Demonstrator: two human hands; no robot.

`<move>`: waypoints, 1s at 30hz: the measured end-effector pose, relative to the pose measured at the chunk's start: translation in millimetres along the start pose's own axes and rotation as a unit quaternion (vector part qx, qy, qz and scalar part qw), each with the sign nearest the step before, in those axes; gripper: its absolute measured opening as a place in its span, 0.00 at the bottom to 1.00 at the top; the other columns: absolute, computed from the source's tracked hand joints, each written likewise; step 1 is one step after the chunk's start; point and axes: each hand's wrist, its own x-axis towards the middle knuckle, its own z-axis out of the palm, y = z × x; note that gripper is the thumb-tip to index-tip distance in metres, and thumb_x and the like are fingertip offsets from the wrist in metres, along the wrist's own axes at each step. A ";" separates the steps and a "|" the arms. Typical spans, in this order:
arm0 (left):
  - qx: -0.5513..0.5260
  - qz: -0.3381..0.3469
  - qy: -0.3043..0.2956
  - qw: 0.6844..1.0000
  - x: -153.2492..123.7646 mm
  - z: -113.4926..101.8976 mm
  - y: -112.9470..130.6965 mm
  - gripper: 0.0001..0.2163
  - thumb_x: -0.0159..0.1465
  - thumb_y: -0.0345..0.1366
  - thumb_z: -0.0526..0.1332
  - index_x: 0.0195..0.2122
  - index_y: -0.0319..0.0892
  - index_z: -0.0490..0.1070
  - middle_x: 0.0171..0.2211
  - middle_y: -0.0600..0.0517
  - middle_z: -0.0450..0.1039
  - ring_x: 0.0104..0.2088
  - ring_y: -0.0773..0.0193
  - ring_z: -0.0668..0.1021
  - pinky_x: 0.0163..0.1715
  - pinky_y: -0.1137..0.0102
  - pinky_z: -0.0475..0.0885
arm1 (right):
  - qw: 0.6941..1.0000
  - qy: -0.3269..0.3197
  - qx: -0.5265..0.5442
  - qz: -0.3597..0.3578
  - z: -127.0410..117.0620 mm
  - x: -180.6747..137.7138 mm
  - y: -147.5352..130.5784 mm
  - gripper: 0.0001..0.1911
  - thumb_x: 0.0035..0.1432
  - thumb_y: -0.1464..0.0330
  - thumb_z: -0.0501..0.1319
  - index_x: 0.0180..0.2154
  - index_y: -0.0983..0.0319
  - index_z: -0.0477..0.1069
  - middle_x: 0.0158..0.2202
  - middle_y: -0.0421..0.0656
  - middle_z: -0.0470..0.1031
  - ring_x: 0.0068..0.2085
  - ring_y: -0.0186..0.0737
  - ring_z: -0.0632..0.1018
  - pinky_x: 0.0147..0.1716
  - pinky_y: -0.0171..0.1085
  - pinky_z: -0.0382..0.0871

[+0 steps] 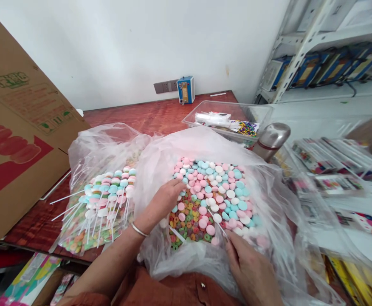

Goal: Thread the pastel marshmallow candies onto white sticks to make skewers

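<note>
My right hand (251,261) is closed on a thin white stick (218,223), whose far end points up and left over the candies. My left hand (168,197) reaches to the left side of the candy heap, fingers curled together. A pale blue piece shows by its fingertips, but whether it is pinched cannot be made out. Both hands are over an opened clear plastic bag (205,138). Inside lie pink, white and blue round candies (219,187) and small coloured candy rings (190,216). To the left, finished candy skewers (109,191) on white sticks rest on another bag of rings.
A large cardboard box (20,119) stands at the left. Behind the bags are a clear plastic tub (201,108) with beads and packets, a steel flask (273,138) and a small blue device (186,90). Metal shelving (296,55) and stacked packets (329,157) are at the right.
</note>
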 end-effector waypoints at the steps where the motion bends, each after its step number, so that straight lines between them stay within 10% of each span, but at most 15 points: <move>1: -0.008 0.005 -0.017 1.000 -1.2 -2.5 -2.1 0.14 0.64 0.22 0.52 0.43 0.42 0.72 0.42 0.47 0.75 0.43 0.60 0.77 0.43 0.67 0.73 | 1.000 -0.002 0.000 0.002 0.7 -0.5 0.8 0.19 0.69 0.65 0.47 0.46 0.60 0.76 0.39 0.45 0.84 0.33 0.43 0.84 0.25 0.34 0.74; 11: -0.065 -0.015 -0.071 0.995 -1.7 -3.8 -1.0 0.15 0.60 0.24 0.59 0.46 0.43 0.74 0.44 0.47 0.76 0.46 0.57 0.77 0.47 0.64 0.73 | 0.998 -0.053 0.027 0.008 6.0 2.6 0.1 0.19 0.69 0.64 0.47 0.46 0.58 0.76 0.40 0.45 0.84 0.35 0.43 0.84 0.28 0.34 0.74; 16: -0.139 -0.101 0.019 0.985 -1.9 2.6 9.6 0.11 0.61 0.28 0.60 0.44 0.43 0.76 0.40 0.48 0.76 0.40 0.59 0.77 0.43 0.64 0.73 | 0.996 -0.036 0.071 0.031 3.2 4.0 -5.3 0.20 0.67 0.66 0.49 0.51 0.59 0.75 0.39 0.47 0.84 0.32 0.44 0.84 0.26 0.34 0.73; 18: -0.274 -0.179 0.053 0.943 -1.7 4.2 18.0 0.12 0.60 0.34 0.63 0.46 0.42 0.76 0.36 0.50 0.77 0.36 0.61 0.78 0.39 0.66 0.74 | 0.991 -0.032 0.122 0.045 -3.1 8.8 -14.0 0.22 0.67 0.66 0.48 0.57 0.61 0.71 0.40 0.48 0.84 0.32 0.43 0.84 0.27 0.34 0.74; 24: -0.652 -0.323 0.041 0.685 0.0 9.3 54.5 0.20 0.49 0.41 0.74 0.41 0.39 0.75 0.31 0.53 0.77 0.29 0.67 0.78 0.34 0.71 0.74 | 0.954 -0.062 0.287 0.054 -24.6 32.0 -41.3 0.26 0.68 0.68 0.46 0.64 0.62 0.64 0.40 0.47 0.84 0.36 0.42 0.83 0.37 0.35 0.76; 30: -0.716 -0.304 0.019 0.629 -2.9 12.3 67.0 0.20 0.49 0.36 0.75 0.42 0.38 0.75 0.30 0.53 0.77 0.29 0.70 0.78 0.36 0.73 0.72 | 0.939 -0.072 0.325 0.087 -31.7 38.7 -41.9 0.26 0.66 0.68 0.48 0.62 0.62 0.67 0.42 0.47 0.84 0.36 0.41 0.83 0.38 0.36 0.76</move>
